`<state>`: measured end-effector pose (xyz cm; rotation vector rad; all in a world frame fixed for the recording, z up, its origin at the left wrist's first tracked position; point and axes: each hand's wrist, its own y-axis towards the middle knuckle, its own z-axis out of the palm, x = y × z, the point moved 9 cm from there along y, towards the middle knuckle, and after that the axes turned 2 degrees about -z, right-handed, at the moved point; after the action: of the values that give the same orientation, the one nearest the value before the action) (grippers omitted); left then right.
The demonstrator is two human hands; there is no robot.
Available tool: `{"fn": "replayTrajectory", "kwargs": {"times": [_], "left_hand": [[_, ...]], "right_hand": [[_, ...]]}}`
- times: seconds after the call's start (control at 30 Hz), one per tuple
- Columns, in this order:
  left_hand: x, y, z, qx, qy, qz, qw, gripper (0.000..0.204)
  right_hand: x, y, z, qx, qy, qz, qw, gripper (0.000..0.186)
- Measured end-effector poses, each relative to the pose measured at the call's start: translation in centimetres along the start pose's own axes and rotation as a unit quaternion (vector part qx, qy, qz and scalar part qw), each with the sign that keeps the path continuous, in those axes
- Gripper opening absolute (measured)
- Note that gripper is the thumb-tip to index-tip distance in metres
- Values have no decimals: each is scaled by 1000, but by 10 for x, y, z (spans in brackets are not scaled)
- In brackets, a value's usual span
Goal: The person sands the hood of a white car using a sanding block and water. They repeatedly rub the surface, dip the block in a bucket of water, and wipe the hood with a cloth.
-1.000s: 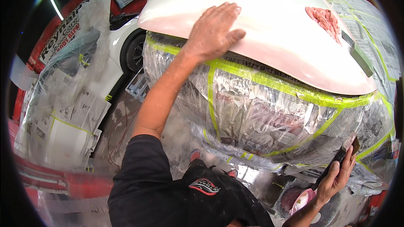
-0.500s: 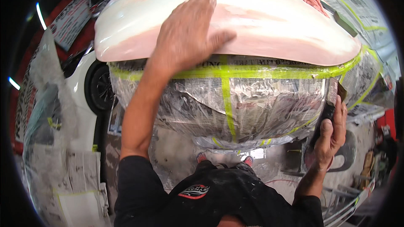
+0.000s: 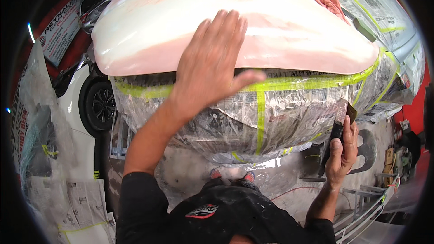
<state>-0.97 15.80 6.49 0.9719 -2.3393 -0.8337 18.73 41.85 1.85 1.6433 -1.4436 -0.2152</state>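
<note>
A white car hood with smooth pink patches curves across the far side in front of me. My left hand lies over its near edge, palm down, fingers stretched out and thumb spread, slightly blurred. Whether the whole palm touches the panel cannot be made out. Lower down at the right, my right hand grips a long dark sanding block upright. What looks like a folded piece of sandpaper sticks out at its upper end. That block is apart from the hood, before the newspaper-covered front.
Yellow-green tape holds the newspaper and plastic. A pink rag and a green block lie at the hood's right edge. A white car with a black wheel stands left; a metal frame stands lower right.
My left hand has slid back toward me, from the middle of the hood to its near edge. The right hand still holds the sanding block, slightly lower. The view has shifted a little.
</note>
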Motion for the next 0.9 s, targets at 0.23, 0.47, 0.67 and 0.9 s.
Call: {"fn": "replayTrajectory", "kwargs": {"times": [0.23, 0.47, 0.67, 0.9], "left_hand": [[14, 64, 19, 43, -73, -97, 992, 106], [5, -38, 12, -29, 48, -67, 996, 110], [76, -101, -32, -30, 69, -114, 991, 107], [182, -165, -61, -71, 42, -163, 983, 101]], "right_hand": [[22, 22, 23, 17, 85, -69, 994, 51], [0, 41, 27, 9, 71, -59, 996, 47], [-14, 52, 11, -46, 19, -51, 997, 43], [15, 84, 28, -79, -75, -32, 994, 42]]}}
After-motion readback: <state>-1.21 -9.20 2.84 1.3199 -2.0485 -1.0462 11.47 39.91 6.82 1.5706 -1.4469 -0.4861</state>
